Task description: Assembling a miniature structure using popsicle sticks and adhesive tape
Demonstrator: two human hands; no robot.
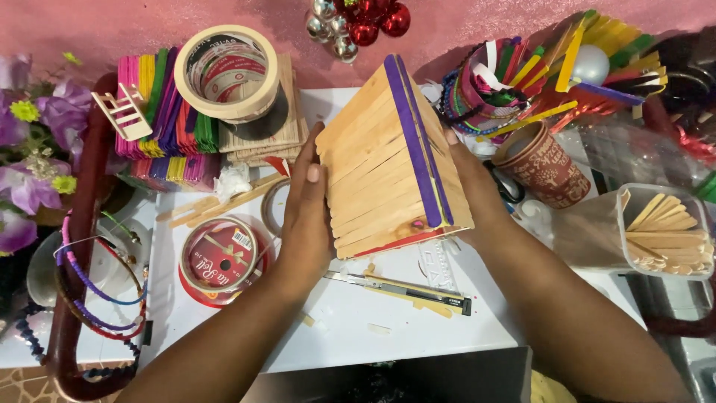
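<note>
A small house made of craft sticks [377,168] is held over the white work board [350,328]. Its sloped roof is plain wood with two purple sticks along the ridge. My left hand [304,216] presses flat against its left side. On the right side, my right hand [477,198] grips the house, partly hidden behind it. Both hands hold the house between them. A utility knife [403,287] lies on the board just below the house.
A tape roll [231,71] sits on stacks of coloured craft sticks [160,104] at the back left. A red ribbon spool [218,261] lies left of my wrist. A patterned paper cup [543,164], a tub of plain sticks [666,231], beads and artificial flowers [30,149] crowd the edges.
</note>
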